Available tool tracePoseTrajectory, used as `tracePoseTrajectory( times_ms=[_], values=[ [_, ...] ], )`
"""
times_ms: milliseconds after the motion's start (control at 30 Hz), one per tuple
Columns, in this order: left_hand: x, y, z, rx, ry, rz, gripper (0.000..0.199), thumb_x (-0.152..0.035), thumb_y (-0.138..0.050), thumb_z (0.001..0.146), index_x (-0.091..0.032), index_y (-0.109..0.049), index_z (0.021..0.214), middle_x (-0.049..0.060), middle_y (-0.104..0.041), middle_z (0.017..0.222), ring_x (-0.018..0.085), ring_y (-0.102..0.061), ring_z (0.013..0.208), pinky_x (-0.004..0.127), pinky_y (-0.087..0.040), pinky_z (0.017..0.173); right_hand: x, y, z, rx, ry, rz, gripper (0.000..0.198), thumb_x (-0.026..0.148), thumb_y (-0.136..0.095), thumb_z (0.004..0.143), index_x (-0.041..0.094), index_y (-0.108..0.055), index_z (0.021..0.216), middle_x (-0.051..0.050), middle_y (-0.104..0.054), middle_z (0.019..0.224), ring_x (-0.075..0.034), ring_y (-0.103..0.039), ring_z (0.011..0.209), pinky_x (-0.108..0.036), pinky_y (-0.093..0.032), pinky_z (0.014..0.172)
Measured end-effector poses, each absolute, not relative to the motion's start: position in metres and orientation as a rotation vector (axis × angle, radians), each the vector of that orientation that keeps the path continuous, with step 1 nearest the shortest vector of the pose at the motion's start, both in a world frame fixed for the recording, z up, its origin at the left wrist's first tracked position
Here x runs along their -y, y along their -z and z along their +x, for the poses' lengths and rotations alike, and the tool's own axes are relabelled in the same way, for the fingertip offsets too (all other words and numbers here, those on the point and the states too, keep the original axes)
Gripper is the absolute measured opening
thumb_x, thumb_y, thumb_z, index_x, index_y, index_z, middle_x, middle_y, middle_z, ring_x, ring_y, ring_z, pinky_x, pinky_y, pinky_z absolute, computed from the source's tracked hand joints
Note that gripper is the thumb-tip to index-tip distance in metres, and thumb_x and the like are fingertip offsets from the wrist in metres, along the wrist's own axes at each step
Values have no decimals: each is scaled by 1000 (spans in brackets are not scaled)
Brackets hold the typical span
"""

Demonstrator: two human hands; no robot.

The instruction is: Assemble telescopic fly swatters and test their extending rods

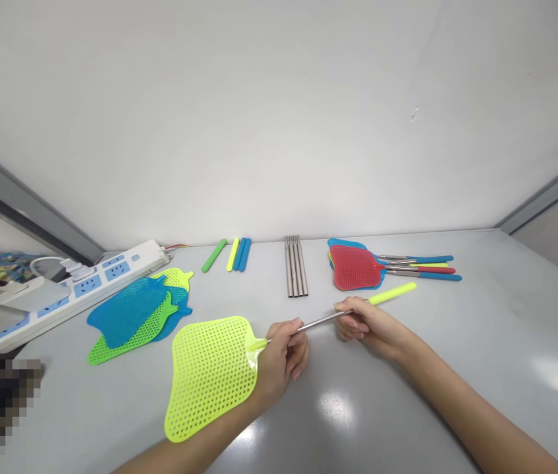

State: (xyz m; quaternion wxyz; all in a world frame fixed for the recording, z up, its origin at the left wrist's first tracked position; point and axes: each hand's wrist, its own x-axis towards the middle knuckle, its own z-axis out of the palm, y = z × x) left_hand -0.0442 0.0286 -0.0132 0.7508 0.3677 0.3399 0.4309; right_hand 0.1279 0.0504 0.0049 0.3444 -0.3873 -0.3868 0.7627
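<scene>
A yellow fly swatter (214,372) with a thin metal rod and a yellow handle spans both hands, just above the table. My left hand (282,359) is closed around the rod close to the perforated head, which lies over the left forearm. Farther along, my right hand (365,321) pinches the rod near the yellow handle. Behind the right hand lies a stack of fly swatters, a red one (355,268) on top. Several loose metal rods (296,266) rest side by side at the back middle.
Loose blue, green and yellow swatter heads (128,309) overlap at the left, beside a white power strip (95,283) with plugs in it. Green, yellow and blue handle sleeves (215,255) lie near the back wall. A pixelated dark patch covers the lower left corner.
</scene>
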Motion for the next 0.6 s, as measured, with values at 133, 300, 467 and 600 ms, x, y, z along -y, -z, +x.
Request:
tracePoseTrajectory(
  times_ms=[133, 300, 467, 600],
  values=[
    [-29, 12, -45, -698, -943, 761, 38, -30, -37, 78, -19, -23, 45, -8, -19, 29, 6, -25, 28, 24, -16, 38, -48, -5, 127, 1023, -2033, -943, 34, 27, -41, 76, 16, -39, 45, 6, -23, 37, -8, -24, 41, -26, -21, 48],
    [-29, 13, -46, -683, -920, 748, 39, -32, -35, 79, -19, -22, 45, -7, -20, 31, 6, -26, 29, 24, -18, 39, -45, -7, 122, 1023, -2065, -913, 33, 30, -41, 78, 15, -41, 48, 5, -27, 39, -7, -26, 42, -25, -21, 48],
    [-31, 13, -45, -668, -901, 762, 38, -34, -32, 80, -18, -25, 46, -7, -22, 32, 7, -27, 30, 23, -21, 39, -41, -9, 116, 1037, -2086, -894, 34, 34, -40, 79, 15, -42, 50, 5, -28, 41, -7, -28, 42, -24, -21, 48],
    [-31, 15, -43, -685, -847, 871, 38, -36, -32, 80, -17, -32, 48, -6, -28, 34, 7, -31, 32, 22, -24, 38, -39, -6, 111, 1075, -2105, -888, 36, 35, -40, 79, 14, -44, 51, 5, -32, 41, -7, -31, 43, -24, -24, 49]
  ],
)
